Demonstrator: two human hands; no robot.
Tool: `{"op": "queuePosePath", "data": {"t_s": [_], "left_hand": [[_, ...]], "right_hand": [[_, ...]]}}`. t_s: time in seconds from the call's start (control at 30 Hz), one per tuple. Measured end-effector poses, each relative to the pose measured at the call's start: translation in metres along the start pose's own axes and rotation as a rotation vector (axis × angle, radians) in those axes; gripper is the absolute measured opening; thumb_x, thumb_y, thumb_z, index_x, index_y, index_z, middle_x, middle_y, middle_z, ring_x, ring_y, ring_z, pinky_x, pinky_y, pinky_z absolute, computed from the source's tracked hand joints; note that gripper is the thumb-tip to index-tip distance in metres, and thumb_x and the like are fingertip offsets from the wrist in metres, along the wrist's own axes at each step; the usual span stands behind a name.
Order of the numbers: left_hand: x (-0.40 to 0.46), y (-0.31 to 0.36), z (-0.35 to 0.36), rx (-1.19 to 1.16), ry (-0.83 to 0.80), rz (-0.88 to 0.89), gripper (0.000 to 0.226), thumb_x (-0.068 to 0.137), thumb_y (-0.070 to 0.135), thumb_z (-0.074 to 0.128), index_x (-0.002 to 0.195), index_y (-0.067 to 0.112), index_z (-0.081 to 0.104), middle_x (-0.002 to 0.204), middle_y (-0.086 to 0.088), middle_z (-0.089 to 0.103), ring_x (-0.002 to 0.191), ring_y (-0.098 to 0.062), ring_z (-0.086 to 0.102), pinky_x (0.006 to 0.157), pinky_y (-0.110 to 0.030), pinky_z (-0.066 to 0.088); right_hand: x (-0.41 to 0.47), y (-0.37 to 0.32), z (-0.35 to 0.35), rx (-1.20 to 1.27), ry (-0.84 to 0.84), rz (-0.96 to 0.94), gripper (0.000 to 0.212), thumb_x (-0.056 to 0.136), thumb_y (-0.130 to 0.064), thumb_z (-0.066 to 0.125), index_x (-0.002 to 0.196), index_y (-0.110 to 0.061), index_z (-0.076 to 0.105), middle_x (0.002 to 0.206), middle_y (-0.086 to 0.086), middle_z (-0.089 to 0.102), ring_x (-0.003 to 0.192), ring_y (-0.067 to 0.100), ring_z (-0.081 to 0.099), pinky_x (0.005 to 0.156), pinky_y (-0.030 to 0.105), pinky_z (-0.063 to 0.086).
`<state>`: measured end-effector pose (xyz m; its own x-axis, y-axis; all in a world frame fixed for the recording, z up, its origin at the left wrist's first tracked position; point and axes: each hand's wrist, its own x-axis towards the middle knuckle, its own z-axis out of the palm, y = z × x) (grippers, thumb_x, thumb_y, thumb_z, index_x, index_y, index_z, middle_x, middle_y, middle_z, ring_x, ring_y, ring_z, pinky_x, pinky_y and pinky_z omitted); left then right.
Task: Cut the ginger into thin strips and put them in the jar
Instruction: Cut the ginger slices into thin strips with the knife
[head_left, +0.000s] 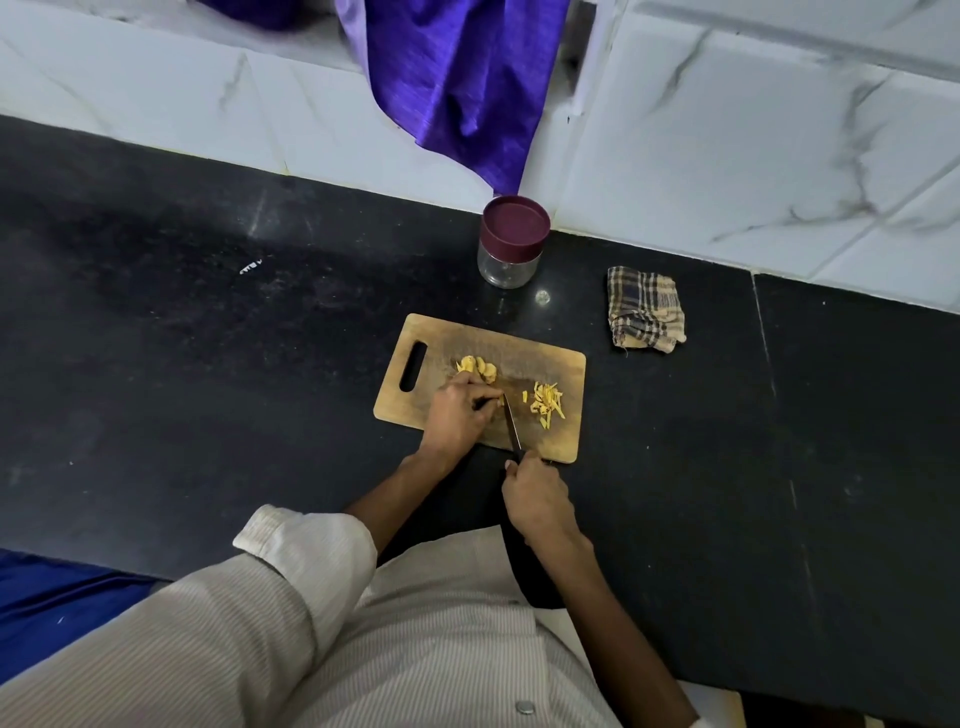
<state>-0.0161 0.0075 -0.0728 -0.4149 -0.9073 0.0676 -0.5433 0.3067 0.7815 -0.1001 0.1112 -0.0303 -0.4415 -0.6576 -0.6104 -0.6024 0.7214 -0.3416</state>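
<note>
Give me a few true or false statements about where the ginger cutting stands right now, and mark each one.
1. The clear glass jar has its maroon lid on. True.
2. The right hand grips the black-handled knife. True.
3. The cut yellow ginger strips are already inside the jar. False: they lie on the wooden cutting board.
4. The checked folded cloth lies on the board. False: it lies on the black countertop, apart from the board.
5. The left hand rests on the board beside the uncut ginger pieces. True.
</note>
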Motion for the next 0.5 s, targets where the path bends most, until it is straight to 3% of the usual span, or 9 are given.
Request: {"op": "queuePosePath", "data": {"t_s": [0.1,0.2,0.33,0.4,0.47,0.5], "left_hand": [[0.000,0.000,0.001,-0.002,-0.007,-0.012,0.021,0.085,0.008,0.068,0.106,0.009,0.073,0.103,-0.004,0.062,0.089,-0.012,0.058,0.085,-0.022,0.048],[-0.002,0.002,0.001,-0.008,0.001,-0.015,0.020,0.084,0.008,0.069,0.104,0.009,0.073,0.101,-0.004,0.062,0.086,-0.012,0.057,0.082,-0.019,0.046],[-0.002,0.001,-0.001,-0.014,0.008,-0.024,0.020,0.085,0.008,0.069,0.104,0.009,0.073,0.101,-0.004,0.061,0.088,-0.011,0.056,0.083,-0.018,0.045],[-0.002,0.000,0.000,-0.013,0.004,-0.020,0.020,0.085,0.009,0.069,0.104,0.009,0.073,0.102,-0.003,0.061,0.088,-0.010,0.056,0.084,-0.019,0.045],[-0.001,0.001,0.000,-0.012,0.007,-0.020,0.020,0.085,0.010,0.069,0.104,0.010,0.073,0.102,-0.004,0.062,0.089,-0.011,0.057,0.084,-0.021,0.046],[-0.002,0.001,0.000,-0.010,0.008,-0.017,0.020,0.085,0.009,0.069,0.104,0.010,0.074,0.102,-0.004,0.062,0.089,-0.012,0.057,0.084,-0.022,0.046]], "right_hand": [[-0.003,0.000,0.003,0.042,0.016,0.000,0.035,0.107,-0.032,0.036,0.128,-0.007,0.048,0.120,0.014,0.059,0.109,0.027,0.059,0.079,0.038,0.046],[0.001,0.002,0.004,0.107,0.051,0.025,0.035,0.106,-0.033,0.037,0.123,-0.007,0.052,0.116,0.017,0.060,0.104,0.032,0.061,0.087,0.048,0.054],[0.002,0.006,0.002,0.193,0.051,0.032,0.033,0.105,-0.035,0.038,0.117,-0.008,0.054,0.110,0.015,0.061,0.097,0.034,0.065,0.079,0.052,0.058],[0.001,0.011,0.003,0.231,0.032,0.035,0.034,0.104,-0.037,0.039,0.118,-0.010,0.054,0.109,0.016,0.063,0.093,0.033,0.066,0.064,0.044,0.060],[0.000,0.016,0.003,0.272,-0.003,0.054,0.034,0.104,-0.038,0.039,0.118,-0.010,0.053,0.105,0.017,0.064,0.081,0.030,0.064,0.043,0.030,0.051],[-0.001,0.018,0.002,0.288,-0.019,0.063,0.034,0.105,-0.038,0.038,0.118,-0.010,0.053,0.101,0.015,0.063,0.074,0.027,0.061,0.039,0.026,0.045]]}}
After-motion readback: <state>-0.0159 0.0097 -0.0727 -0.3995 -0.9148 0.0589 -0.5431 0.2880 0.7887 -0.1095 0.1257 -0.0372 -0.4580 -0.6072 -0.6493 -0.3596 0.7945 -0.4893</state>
